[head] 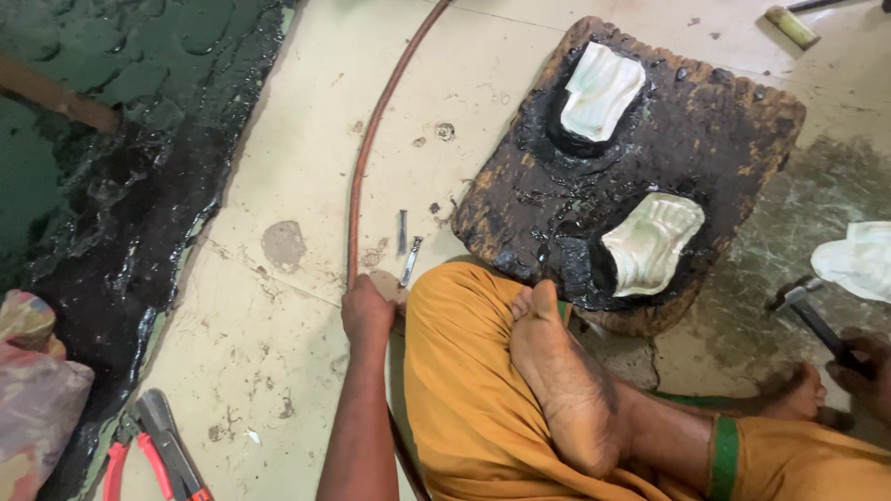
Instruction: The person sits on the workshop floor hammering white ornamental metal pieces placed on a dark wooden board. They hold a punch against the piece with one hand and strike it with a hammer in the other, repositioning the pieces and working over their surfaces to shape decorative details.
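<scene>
Left hand (368,311) is reaching down to the floor right at the near end of the reddish hose (371,139), fingers curled over something small there. Can't tell if it's gripping the hose or picking up one of the little metal punches (409,260) lying just beside it. Right hand (858,362) is clenched around the dark handle of a hammer (807,306) over at the right edge. The wooden board (742,130) is sitting in front of the crossed legs, coated in black pitch, with two pale embossed metal pieces (650,243) stuck in it. If I were doing this, I'd be picking the punch up by its middle so it's staying upright, and keeping the hammer low and ready.
</scene>
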